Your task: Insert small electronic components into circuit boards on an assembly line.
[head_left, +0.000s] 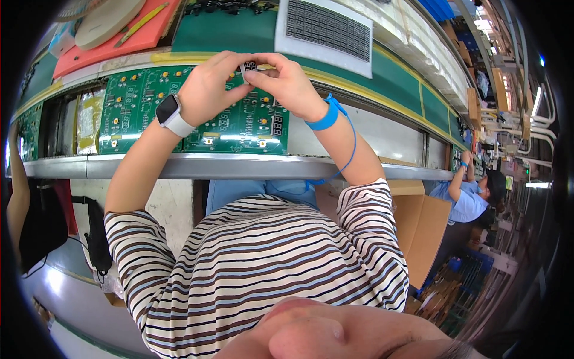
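A small black-and-white digit display module (249, 66) is held between the fingertips of both my hands, above a green circuit board (203, 128). My left hand (209, 84), with a watch at the wrist, is closed on the module's left side. From the other side, the fingers and thumb of my right hand (290, 87) pinch it; a blue wrist strap with a coiled cord is on that arm. Another display module (277, 124) sits at the board's right edge. Yellow-topped buttons dot the panel. My hands hide part of the board beneath them.
Beyond my hands lies a white foam tray (365, 45) with rows of black modules. Loose black parts (224, 7) are at the back. At far left, a yellow tool (140, 25) lies on a red foam sheet (72, 61). A metal rail (239, 166) edges the bench. Co-workers sit at both sides.
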`<state>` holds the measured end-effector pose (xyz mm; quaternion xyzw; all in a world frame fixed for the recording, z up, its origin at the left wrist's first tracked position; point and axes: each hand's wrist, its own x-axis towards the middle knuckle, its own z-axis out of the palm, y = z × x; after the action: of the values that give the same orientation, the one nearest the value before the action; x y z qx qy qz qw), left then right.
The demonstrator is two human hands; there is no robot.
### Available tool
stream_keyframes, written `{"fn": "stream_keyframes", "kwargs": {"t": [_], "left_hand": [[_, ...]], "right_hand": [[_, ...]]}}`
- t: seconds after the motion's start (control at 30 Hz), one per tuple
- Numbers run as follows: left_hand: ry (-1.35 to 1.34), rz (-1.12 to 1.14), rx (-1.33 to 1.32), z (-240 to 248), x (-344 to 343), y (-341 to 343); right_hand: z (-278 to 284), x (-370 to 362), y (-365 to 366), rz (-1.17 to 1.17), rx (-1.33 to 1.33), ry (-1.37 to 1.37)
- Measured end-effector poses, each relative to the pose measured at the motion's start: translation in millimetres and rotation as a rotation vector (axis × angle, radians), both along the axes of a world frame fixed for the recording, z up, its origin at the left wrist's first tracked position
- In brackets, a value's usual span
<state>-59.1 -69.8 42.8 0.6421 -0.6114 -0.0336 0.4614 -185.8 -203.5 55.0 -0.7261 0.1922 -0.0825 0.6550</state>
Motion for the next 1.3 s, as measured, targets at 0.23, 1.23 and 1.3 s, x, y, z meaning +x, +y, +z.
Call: {"fn": "stream_keyframes", "kwargs": {"t": [0.23,1.23,1.3], "left_hand": [[0.492,-0.113,0.208,-3.2,32.7,21.5],[-0.107,0.016,0.09,-56.4,49.0,26.8],[-0.111,0.013,0.098,-56.6,49.0,26.8]], "right_hand": [[-10.7,15.7,12.0,0.108,-0.484,-0.106],[-24.0,19.4,28.9,0.207,-1.092,0.16],[-24.3,18.9,29.3,0.202,-1.084,0.157]]}}
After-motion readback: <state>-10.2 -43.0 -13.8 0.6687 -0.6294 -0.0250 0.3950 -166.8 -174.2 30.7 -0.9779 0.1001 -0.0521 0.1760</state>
